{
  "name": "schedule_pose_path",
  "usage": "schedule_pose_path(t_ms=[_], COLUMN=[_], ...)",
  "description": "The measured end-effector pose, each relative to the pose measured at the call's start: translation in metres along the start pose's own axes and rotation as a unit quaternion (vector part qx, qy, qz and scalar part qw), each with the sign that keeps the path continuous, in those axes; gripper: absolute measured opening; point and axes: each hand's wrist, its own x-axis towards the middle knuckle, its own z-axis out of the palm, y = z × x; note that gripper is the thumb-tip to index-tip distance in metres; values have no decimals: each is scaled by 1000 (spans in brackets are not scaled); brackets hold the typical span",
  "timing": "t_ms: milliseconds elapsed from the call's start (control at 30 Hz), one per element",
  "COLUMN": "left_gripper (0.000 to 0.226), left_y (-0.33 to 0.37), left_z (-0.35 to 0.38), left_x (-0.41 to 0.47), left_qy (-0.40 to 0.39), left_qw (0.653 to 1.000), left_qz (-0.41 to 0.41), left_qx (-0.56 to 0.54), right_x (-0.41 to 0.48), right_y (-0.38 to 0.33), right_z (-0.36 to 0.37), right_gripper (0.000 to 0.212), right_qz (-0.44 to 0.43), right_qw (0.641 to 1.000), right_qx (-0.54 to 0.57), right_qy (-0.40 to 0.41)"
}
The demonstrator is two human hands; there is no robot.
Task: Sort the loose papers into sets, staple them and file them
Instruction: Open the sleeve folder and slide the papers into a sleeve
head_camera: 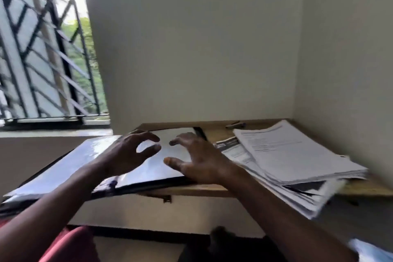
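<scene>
Head view, frame motion-blurred. Left hand (pixel 129 151) and right hand (pixel 197 161) are side by side over an open folder (pixel 63 166), thumbs facing each other with a small gap between them. Both hands are wide: fingers spread and half curved, claw-like, with nothing gripped in either. Right-hand fingertips (pixel 180 139) sit low on the glossy page; can't tell whether they touch it or hover. Same for the left hand.

The folder has black covers and shiny clear-sleeve pages and lies open directly under both hands. Its right half rests on the wooden desk (pixel 212 191). Its left half runs out past the left hand and overhangs the desk edge.

The loose papers (pixel 297 153) are just right of the right hand: a thick, uneven stack of printed sheets on the desk, fanned out, with lower sheets sticking out over the front edge. One sheet with a dark header pokes out between the stack and the right hand.

A small dark-and-metal object (pixel 235 124) lies on the desk beyond the right hand, by the wall; too blurred to identify.

A window (pixel 42 59) with a dark metal grille is up and left of the left hand, with greenery outside. A plain pale wall (pixel 202 49) is behind both hands. Red cloth (pixel 72 242) shows below the left forearm.
</scene>
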Motion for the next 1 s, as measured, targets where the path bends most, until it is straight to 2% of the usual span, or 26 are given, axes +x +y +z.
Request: schedule_pose_path(t_ms=[100,200,267,333,400,500,600,733,800,900,1000], left_gripper=[38,24,22,22,23,24,23,25,25,16,17], left_y=[106,169,197,221,241,260,270,282,292,302,295], left_z=[-9,18,42,58,70,84,95,106,108,97,80], left_x=[-14,-13,-1,11,24,43,56,53,52,52,61], left_qy=[9,-30,-38,-35,-53,-134,-175,-183,-184,-142,-54], left_qw=[996,974,950,932,921,906,864,839,840,848,840], left_qz=[60,49,12,-40,-88,-144,-188,-198,-177,-111,-57], left_qx=[-71,-219,-308,-359,-375,-374,-433,-472,-478,-499,-537], right_x=[-27,-57,-75,-95,-109,-113,-109,-110,-111,-111,-108], right_y=[50,105,141,167,187,197,198,197,197,197,195], right_z=[-40,-76,-93,-105,-104,-92,-90,-92,-92,-95,-110], right_gripper=[57,82,87,71,65,70,68,65,66,74,81], right_qz=[89,165,209,257,296,357,354,344,341,327,294], right_qw=[995,979,966,947,922,903,904,905,906,899,881], right_qx=[7,-54,-100,-147,-214,-222,-233,-236,-232,-201,-129], right_qy=[52,110,113,124,128,85,64,81,98,210,348])
